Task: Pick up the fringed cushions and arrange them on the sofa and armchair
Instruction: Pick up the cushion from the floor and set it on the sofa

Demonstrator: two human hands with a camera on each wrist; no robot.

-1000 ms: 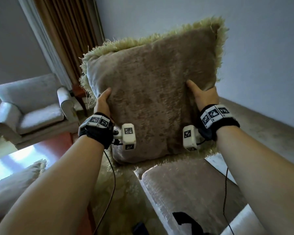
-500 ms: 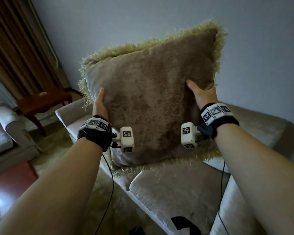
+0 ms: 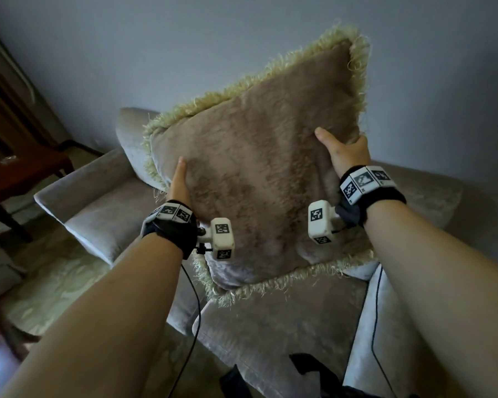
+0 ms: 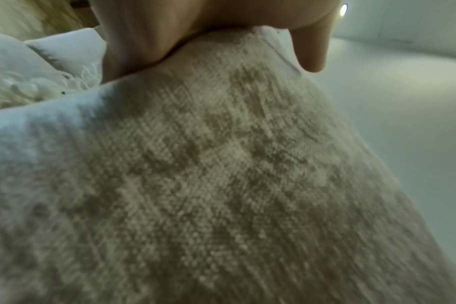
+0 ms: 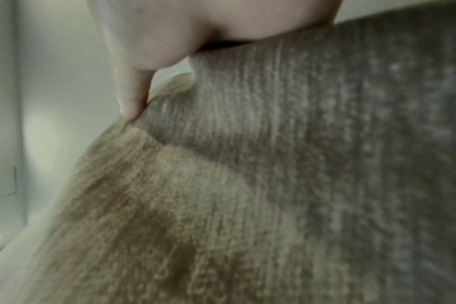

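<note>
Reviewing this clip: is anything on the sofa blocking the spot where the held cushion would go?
Nothing visible does. The left hand and right hand hold the fringed cushion above the sofa; the seat and backrest that show are bare. The part directly behind the cushion is hidden.

Home living room: sofa (image 3: 270, 326), curtains (image 3: 9, 110), rug (image 3: 55, 282)

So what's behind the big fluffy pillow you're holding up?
Behind the fringed cushion, gripped by the left hand and right hand, the sofa backrest and grey wall show. The part directly behind is covered.
</note>
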